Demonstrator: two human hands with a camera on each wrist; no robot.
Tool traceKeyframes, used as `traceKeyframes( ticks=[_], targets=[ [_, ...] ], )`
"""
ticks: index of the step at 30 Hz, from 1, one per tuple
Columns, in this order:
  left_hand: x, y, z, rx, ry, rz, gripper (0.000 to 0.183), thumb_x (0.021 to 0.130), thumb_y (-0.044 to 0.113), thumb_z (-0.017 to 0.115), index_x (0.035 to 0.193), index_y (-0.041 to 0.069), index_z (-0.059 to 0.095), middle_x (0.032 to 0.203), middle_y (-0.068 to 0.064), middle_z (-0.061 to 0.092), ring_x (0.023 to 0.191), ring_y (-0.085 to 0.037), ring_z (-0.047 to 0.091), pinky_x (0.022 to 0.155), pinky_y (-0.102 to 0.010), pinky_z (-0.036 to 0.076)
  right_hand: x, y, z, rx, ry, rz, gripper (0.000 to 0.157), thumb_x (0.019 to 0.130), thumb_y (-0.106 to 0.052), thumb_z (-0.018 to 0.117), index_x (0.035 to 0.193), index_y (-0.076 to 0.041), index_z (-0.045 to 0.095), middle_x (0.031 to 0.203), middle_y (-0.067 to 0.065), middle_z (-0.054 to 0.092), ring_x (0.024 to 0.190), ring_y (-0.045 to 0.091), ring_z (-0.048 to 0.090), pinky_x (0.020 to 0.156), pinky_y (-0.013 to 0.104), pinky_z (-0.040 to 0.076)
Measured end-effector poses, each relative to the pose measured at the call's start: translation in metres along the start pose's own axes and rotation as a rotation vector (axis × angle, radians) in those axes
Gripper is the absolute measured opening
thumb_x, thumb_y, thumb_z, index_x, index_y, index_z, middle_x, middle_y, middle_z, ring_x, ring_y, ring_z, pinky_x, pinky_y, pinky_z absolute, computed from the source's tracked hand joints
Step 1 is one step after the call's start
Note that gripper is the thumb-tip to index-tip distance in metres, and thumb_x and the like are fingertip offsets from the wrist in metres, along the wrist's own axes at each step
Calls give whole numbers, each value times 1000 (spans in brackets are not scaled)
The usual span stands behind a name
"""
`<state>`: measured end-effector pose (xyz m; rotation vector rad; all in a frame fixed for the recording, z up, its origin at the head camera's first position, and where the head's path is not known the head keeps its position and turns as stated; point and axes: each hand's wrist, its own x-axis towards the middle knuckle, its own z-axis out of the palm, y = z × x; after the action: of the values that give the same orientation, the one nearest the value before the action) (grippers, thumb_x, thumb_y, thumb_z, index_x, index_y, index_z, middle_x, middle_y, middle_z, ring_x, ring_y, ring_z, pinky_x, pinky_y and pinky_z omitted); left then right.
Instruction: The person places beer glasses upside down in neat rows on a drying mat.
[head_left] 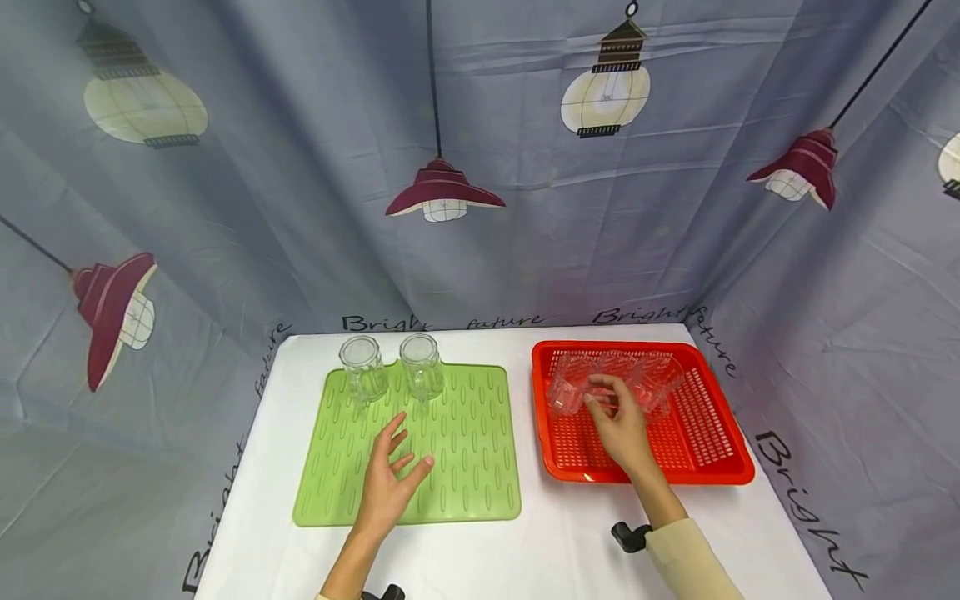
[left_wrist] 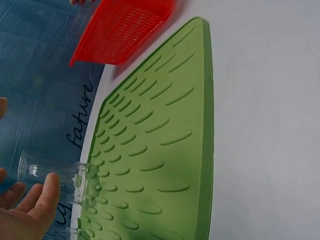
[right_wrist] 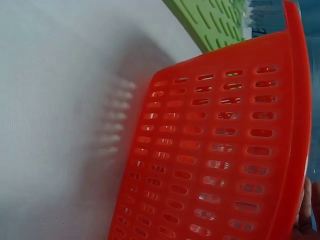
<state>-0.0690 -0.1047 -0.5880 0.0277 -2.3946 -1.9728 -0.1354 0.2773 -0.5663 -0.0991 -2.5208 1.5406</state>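
Observation:
Two clear glass mugs (head_left: pixel 364 371) (head_left: pixel 422 368) stand on the back edge of the green drying mat (head_left: pixel 465 450). My left hand (head_left: pixel 390 479) is over the mat, in front of the mugs, its fingers spread and holding nothing. In the left wrist view, the fingers (left_wrist: pixel 47 200) appear in front of one mug (left_wrist: pixel 60 175). My right hand (head_left: pixel 622 425) reaches into the red basket (head_left: pixel 551 454), with fingers and thumb bent at clear glasses (head_left: pixel 567 387) lying there. Whether they grip one cannot be told. In the right wrist view, the basket wall (right_wrist: pixel 200 150) hides most of that hand.
A white tablecloth (head_left: pixel 525 550) covers the table under the mat and basket. Behind and at both sides hangs a grey curtain (head_left: pixel 300 208) printed with lamps. A strip of white cloth separates the mat from the basket.

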Motion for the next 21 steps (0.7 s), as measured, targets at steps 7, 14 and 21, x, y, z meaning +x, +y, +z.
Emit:
traceKeyframes(
  ticks=[7, 14, 21],
  targets=[
    [-2, -1, -2, -11, -12, -10, 89, 94, 14, 84, 167, 28, 35, 174, -12, 31, 158, -43, 40, 120, -58, 52, 7, 8, 0, -10, 8, -15, 36, 108, -16, 67, 143, -9, 62, 134, 16, 68, 99, 17, 62, 78, 11, 51],
    [-2, 1, -4, -10, -6, -12, 89, 93, 15, 85, 166, 28, 35, 175, -11, 32, 158, -41, 41, 119, -58, 53, 14, 13, 2, -28, 4, -1, 32, 107, -16, 67, 139, -9, 64, 132, 15, 70, 98, 10, 62, 80, 11, 51],
    [-4, 1, -7, -12, -5, -15, 91, 93, 14, 85, 167, 28, 34, 175, -11, 31, 158, -42, 41, 119, -58, 53, 21, 14, 5, -67, -1, -33, 22, 106, -13, 69, 126, -4, 72, 125, 14, 70, 97, 6, 65, 83, 6, 52]
  ],
)
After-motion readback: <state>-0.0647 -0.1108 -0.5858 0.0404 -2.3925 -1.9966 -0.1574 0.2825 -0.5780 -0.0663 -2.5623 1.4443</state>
